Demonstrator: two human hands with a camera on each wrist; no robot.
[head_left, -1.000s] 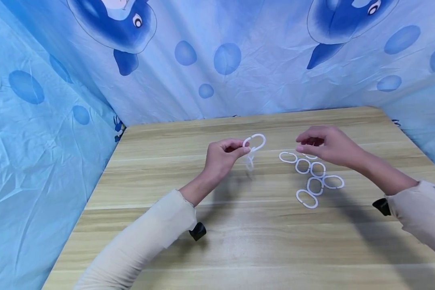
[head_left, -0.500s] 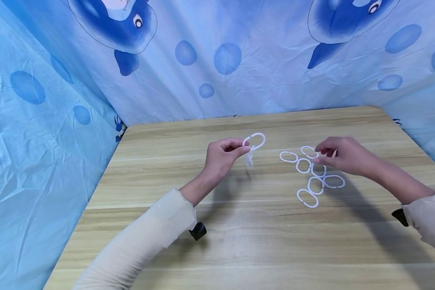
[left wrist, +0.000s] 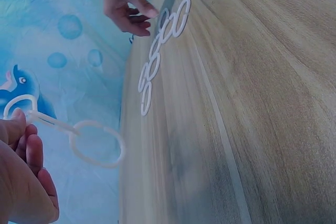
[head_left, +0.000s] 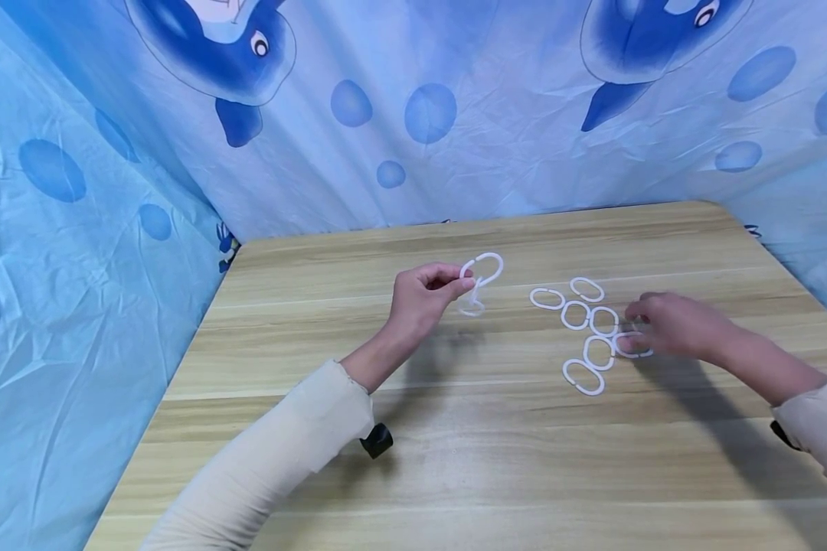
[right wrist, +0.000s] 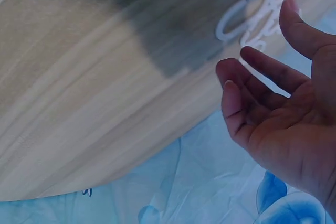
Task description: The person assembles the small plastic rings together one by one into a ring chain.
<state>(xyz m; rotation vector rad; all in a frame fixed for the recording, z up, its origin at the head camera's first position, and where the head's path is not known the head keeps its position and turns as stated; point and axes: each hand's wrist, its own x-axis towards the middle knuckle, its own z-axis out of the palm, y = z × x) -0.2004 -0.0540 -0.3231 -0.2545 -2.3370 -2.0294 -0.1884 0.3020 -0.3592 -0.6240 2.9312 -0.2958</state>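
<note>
Left hand (head_left: 420, 295) pinches a 2-ring chain (head_left: 478, 282) aloft. Right hand (head_left: 668, 327), fingers spread, reaches the loose rings (head_left: 593, 333) on the counter (head_left: 455, 444); a clumsy touch could scatter them.

Rings (head_left: 589, 337) – smooth white plastic (glossy); table (head_left: 455, 459) – matt wood-grain; backdrop (head_left: 455, 153) – creased cloth.

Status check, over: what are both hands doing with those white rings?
Left hand pinches two linked white plastic rings. Right hand open, reaching loose rings on wooden table. Nothing in the way.
</note>
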